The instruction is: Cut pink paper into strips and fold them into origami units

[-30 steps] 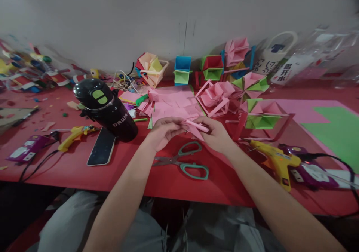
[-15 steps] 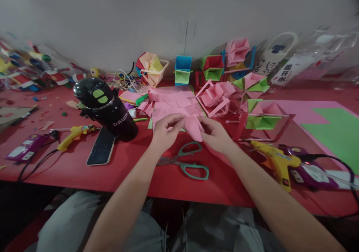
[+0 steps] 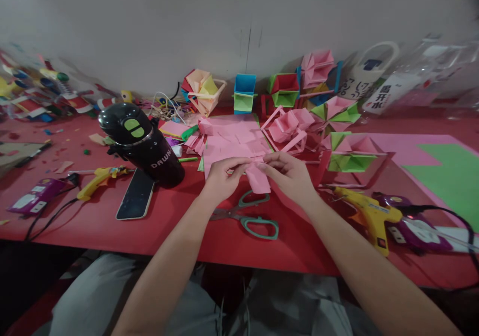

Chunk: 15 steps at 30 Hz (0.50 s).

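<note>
A folded pink paper piece (image 3: 259,180) is held above the red table (image 3: 179,231), between the far edge by the wall (image 3: 209,22) and the near edge, around the middle of the table's visible width. Its upper part is pinched from 1 side by the left hand (image 3: 223,179) and from the other by the right hand (image 3: 291,177), each with a narrow grip of thumb and fingers; its lower end is left hanging free. Whether it is creased inside the fingers cannot be told.

Green-handled scissors (image 3: 261,228) are laid open just below the hands, toward the near edge, with the blades partly hidden by the left forearm. Beyond the hands, pink paper sheets (image 3: 232,132) are spread in an overlapping stack. To the left, a black "DAWN" bottle (image 3: 149,156) is stood beside a smartphone (image 3: 135,195), and farther left a yellow glue gun (image 3: 98,180) is placed. A 2nd glue gun, also yellow (image 3: 368,214), is laid to the right, near the near edge. Folded paper models, among them a blue-and-green model (image 3: 244,94) and a pink-framed model (image 3: 286,126), are ranged toward the far edge.
</note>
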Each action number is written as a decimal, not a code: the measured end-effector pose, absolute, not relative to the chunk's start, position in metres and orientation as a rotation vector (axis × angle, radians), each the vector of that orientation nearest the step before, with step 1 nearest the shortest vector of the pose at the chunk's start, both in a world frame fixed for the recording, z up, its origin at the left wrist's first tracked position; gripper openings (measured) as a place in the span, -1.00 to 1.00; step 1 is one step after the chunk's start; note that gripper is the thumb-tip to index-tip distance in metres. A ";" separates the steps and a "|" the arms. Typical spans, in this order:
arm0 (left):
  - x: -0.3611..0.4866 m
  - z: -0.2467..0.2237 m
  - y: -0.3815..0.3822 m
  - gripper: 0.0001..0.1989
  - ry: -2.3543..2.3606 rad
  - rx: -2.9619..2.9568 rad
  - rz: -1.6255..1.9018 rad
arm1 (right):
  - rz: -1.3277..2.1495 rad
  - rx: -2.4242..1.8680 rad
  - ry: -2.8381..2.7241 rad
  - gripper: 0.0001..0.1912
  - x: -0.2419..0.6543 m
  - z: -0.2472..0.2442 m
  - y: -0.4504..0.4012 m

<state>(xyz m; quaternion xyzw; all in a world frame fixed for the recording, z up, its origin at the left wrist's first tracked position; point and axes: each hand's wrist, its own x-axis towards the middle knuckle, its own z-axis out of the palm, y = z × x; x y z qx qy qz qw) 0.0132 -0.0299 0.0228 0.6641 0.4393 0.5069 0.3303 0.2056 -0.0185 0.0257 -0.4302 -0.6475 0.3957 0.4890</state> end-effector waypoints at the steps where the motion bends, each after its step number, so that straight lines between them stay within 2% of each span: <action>1: 0.013 0.023 -0.030 -0.82 1.140 1.748 1.318 | 0.973 -1.047 -1.572 -0.68 0.206 0.027 -0.019; 15: 0.011 0.017 -0.029 -0.78 1.143 1.832 1.230 | 1.007 -1.045 -1.678 -0.66 0.207 0.021 -0.016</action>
